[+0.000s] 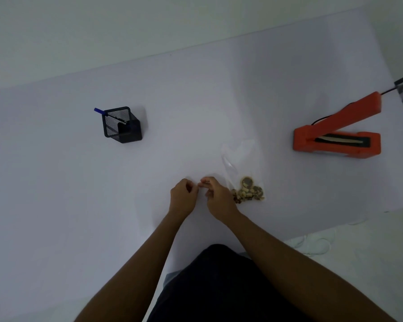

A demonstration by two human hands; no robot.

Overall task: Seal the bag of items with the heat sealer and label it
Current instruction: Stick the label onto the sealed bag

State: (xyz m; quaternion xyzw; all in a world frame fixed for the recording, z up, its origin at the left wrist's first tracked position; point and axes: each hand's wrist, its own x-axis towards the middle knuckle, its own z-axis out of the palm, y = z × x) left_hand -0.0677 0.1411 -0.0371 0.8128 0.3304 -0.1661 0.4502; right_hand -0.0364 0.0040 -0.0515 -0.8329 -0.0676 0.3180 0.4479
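Clear thin bag [239, 166] at 3 o'clock of right hand [219, 197] | limp, slippery, contents [248, 191] weight one end | grip empty film end | left hand [183, 197], right hand: fingertips pinched together, object indiscernible | sealer [336, 138] at 2 o'clock, lid raised

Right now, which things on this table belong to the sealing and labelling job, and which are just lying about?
Job:
clear bag of items
orange heat sealer
pen, likely for the label

Lying about:
black mesh holder
white cord off the table edge
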